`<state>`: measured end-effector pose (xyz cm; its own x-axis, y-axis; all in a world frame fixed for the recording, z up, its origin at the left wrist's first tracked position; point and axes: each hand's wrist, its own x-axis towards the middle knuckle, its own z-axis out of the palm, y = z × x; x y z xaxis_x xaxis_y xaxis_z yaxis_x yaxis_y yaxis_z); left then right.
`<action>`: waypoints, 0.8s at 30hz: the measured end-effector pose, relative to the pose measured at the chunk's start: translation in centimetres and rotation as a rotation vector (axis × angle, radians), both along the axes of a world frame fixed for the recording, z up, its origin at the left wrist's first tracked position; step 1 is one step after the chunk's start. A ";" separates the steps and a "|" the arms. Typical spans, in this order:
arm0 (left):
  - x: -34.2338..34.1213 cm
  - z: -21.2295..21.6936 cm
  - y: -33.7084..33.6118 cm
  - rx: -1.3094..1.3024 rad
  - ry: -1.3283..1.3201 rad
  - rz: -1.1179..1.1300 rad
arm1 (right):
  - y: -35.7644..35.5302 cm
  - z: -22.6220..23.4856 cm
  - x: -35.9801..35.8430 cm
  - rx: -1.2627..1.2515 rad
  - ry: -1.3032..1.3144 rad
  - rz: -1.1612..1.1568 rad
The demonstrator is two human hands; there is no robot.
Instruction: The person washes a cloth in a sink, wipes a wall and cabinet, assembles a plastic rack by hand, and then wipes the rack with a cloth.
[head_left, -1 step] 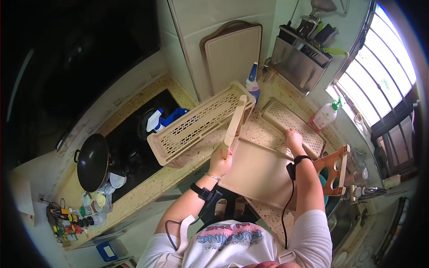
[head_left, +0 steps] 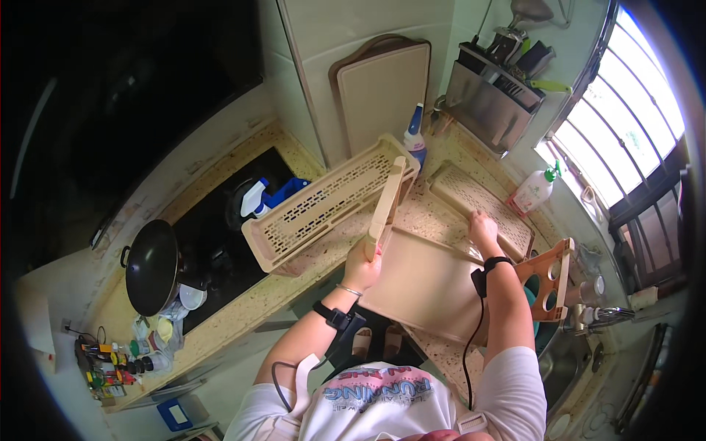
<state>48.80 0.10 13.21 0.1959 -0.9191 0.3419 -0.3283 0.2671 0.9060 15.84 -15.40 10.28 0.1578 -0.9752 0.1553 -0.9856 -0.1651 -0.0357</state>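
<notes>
My left hand (head_left: 362, 268) is closed round the lower end of a narrow beige plastic side panel (head_left: 385, 202), held upright on edge. Just behind it, a long beige basket with a slotted base (head_left: 331, 202) lies tilted across the counter edge. My right hand (head_left: 483, 231) has its fingers curled over the near edge of a smaller perforated beige tray (head_left: 482, 202) on the counter; the fingertips are partly hidden. Between my forearms lies a flat, smooth beige panel (head_left: 419, 275). Beside my right forearm stands another side panel with round holes (head_left: 555, 283).
A blue spray bottle (head_left: 415, 140) and a white pump bottle (head_left: 533, 191) stand at the back. Left lies a white-and-blue spray bottle (head_left: 256, 198) on the black hob, near a wok (head_left: 152, 268). A cutting board (head_left: 386, 92) leans on the wall. The sink (head_left: 566, 375) is at right.
</notes>
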 end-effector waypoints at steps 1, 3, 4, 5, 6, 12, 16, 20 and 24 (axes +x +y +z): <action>0.1 0.1 0.0 -0.004 0.005 0.000 | 0.3 0.6 0.3 -0.086 -0.051 -0.005; -0.2 0.4 0.0 0.011 0.004 0.006 | 0.2 2.6 -0.2 -0.185 -0.049 0.037; -0.2 0.6 0.1 0.010 0.010 0.004 | 0.1 3.8 0.3 -0.235 -0.113 0.013; -0.3 0.9 0.1 0.014 0.028 0.010 | -0.1 5.0 0.3 -0.287 -0.174 -0.016; -0.4 1.1 0.0 0.017 0.045 0.014 | -0.7 5.6 -0.2 -0.304 -0.224 -0.020; -0.5 0.9 -0.2 -0.010 0.004 0.027 | -2.0 9.6 -1.9 -0.225 -0.356 0.062; -0.2 1.1 -0.1 0.035 0.055 0.035 | 2.0 10.4 1.3 0.001 -0.339 0.166; -0.5 1.2 0.2 0.025 0.022 0.031 | 2.8 11.3 0.6 0.047 -0.334 0.230; -0.5 1.0 0.0 0.005 0.023 0.032 | 3.6 10.5 1.4 -0.028 -0.011 0.337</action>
